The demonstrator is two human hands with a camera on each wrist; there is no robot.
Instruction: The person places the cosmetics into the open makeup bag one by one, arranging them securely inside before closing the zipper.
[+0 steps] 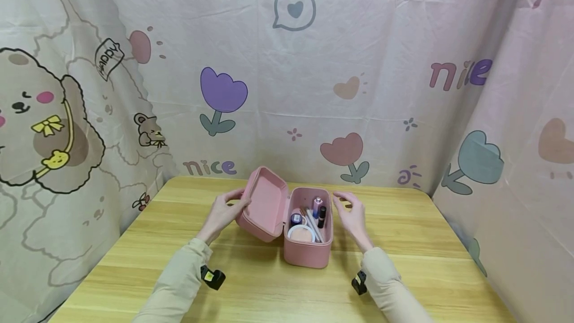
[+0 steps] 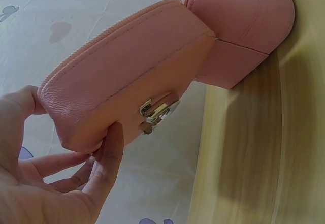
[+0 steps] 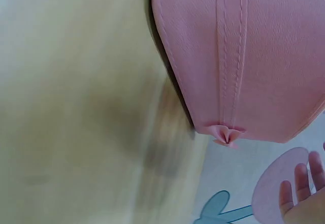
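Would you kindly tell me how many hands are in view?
2: the left hand holds the lid of the case; the right hand is beside the case.

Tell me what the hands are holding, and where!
The left hand grips the pink lid by its outer edge; the right hand holds nothing.

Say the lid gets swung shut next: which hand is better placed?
Probably the left hand: it grips the open lid, while the right hand is at the pink case's opposite side, away from the lid.
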